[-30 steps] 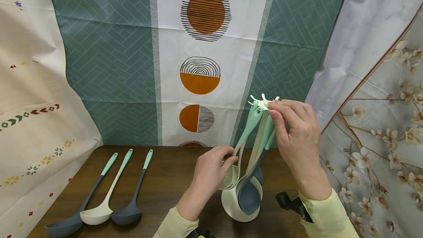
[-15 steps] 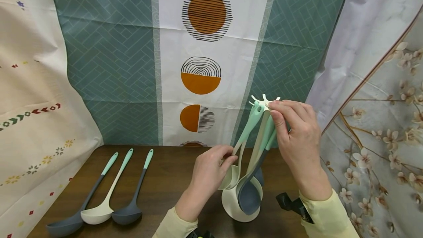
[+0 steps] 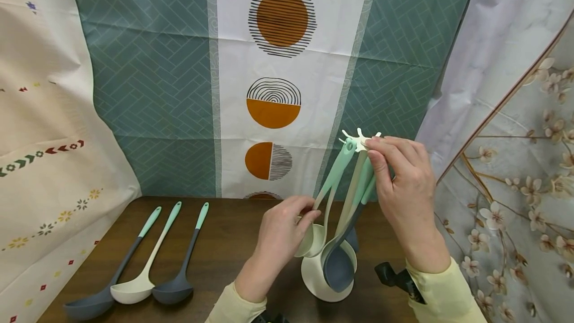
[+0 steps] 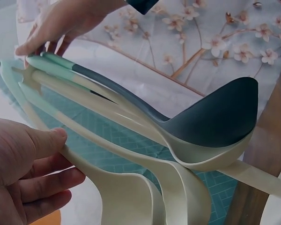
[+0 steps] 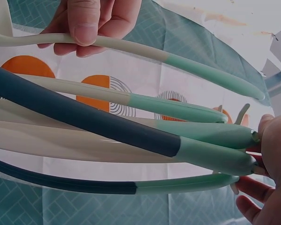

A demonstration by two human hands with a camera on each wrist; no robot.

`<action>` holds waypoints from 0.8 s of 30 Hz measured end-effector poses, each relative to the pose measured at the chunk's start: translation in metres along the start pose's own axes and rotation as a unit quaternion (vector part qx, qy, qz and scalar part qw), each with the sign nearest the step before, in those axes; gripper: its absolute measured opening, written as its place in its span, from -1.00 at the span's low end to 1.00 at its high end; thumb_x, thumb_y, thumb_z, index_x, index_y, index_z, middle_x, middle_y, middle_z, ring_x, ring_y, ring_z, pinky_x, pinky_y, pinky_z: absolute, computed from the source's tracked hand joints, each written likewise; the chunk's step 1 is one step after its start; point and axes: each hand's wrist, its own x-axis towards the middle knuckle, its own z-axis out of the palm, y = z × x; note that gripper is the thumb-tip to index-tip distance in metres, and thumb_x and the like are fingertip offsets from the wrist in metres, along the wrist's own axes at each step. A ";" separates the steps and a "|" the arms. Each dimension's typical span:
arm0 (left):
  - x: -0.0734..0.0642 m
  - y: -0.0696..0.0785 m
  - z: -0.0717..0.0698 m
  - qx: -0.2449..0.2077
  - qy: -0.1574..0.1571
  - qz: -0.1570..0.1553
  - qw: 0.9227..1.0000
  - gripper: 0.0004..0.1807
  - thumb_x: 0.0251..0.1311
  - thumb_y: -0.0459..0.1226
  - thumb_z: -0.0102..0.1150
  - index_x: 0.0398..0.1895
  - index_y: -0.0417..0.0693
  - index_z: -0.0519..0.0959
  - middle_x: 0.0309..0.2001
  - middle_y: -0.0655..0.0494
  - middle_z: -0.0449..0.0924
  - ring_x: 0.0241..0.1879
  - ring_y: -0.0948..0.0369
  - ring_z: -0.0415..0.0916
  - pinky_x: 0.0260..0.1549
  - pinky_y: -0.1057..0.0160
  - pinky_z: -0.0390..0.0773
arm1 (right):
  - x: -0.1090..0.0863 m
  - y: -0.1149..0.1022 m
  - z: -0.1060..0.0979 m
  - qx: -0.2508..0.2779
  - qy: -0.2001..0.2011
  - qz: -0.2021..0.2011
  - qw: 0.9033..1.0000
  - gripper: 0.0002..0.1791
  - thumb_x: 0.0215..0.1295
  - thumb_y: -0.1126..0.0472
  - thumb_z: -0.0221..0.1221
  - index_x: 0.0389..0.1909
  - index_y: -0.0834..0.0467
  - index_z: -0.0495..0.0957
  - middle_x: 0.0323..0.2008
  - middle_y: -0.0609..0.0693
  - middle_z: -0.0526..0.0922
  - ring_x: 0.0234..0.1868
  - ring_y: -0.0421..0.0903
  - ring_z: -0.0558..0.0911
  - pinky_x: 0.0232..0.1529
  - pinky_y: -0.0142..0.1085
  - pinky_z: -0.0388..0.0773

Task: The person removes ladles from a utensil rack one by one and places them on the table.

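Observation:
My left hand (image 3: 282,226) pinches the cream shaft of a ladle (image 4: 86,166) between thumb and fingers. Its mint handle end (image 5: 215,77) is apart from the hooks in the right wrist view. A cream utensil stand (image 3: 316,283) with a ring of hooks (image 3: 360,139) on top stands upright on the table. With thumb and fingertips, my right hand (image 3: 405,178) holds the hook ring. Several ladles hang from the stand, among them a dark grey ladle (image 3: 338,269) at the front and a cream ladle (image 4: 185,187) beside the held one. Part of the held bowl is hidden behind my left hand.
Three ladles lie in a row on the brown table (image 3: 224,258) at the left: a grey ladle (image 3: 91,305), a cream ladle (image 3: 132,290) and another grey ladle (image 3: 174,290). Patterned curtains (image 3: 157,88) close off the back and both sides.
My left hand has shifted slightly left with the pinched ladle, whose handle end now overlaps the neighbouring handle in the head view. My right hand keeps its hold on the hook ring.

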 end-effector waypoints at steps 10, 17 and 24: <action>0.001 -0.002 -0.004 0.003 0.009 0.000 1.000 -0.85 0.30 -0.27 0.61 -0.17 0.07 0.78 -0.25 0.29 0.74 -0.28 0.32 0.69 -0.31 0.23 0.66 | -0.002 0.000 0.000 0.005 -0.003 0.008 1.000 -0.56 0.71 -0.10 0.13 0.11 0.13 0.83 0.09 0.12 0.78 0.18 0.27 0.61 0.18 0.08 0.46; 0.001 -0.002 -0.007 0.002 0.015 0.002 1.000 -0.85 0.29 -0.27 0.61 -0.20 0.07 0.76 -0.27 0.31 0.71 -0.30 0.35 0.65 -0.34 0.26 0.63 | -0.002 0.000 0.000 0.002 -0.004 0.008 1.000 -0.56 0.72 -0.10 0.12 0.11 0.13 0.82 0.11 0.11 0.78 0.20 0.27 0.60 0.20 0.08 0.47; 0.002 -0.002 -0.010 0.004 0.015 -0.010 1.000 -0.85 0.30 -0.26 0.61 -0.19 0.08 0.76 -0.28 0.32 0.70 -0.31 0.33 0.64 -0.33 0.23 0.64 | -0.002 0.000 0.000 0.003 -0.004 0.007 1.000 -0.53 0.73 -0.12 0.11 0.11 0.13 0.82 0.11 0.12 0.78 0.20 0.28 0.60 0.21 0.09 0.47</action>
